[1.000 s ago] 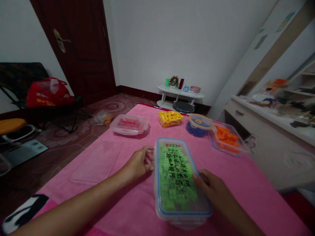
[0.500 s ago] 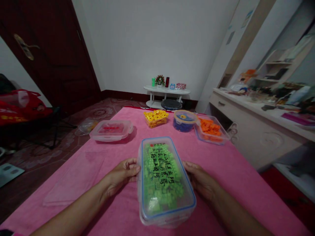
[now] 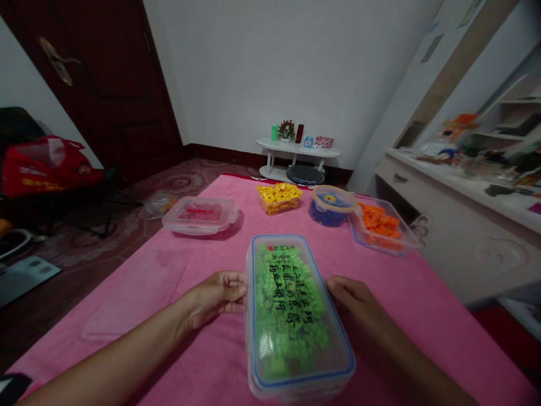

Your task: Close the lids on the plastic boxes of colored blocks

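Observation:
A clear plastic food container [image 3: 291, 304] full of green toy bricks is in front of me on the pink cloth. Its lid, edged in blue, is on and has black writing. My left hand [image 3: 226, 293] grips the left side, thumb near the lid's rim and fingers curled beside it. At the right side, my right hand [image 3: 353, 299] holds the container too, its fingertips partly hidden behind the wall.
Beyond are a lidded box [image 3: 200, 215] with red pieces, an open tub of yellow pieces [image 3: 279, 198], a round lidded tub [image 3: 332, 206] with blue contents and a box of orange pieces [image 3: 382, 225]. A clear flat lid [image 3: 139, 293] lies at left on the pink cloth [image 3: 211, 361].
The view has turned slightly left, so everything sits further right. Both hands stay at the sides of the green-brick container, which remains closed.

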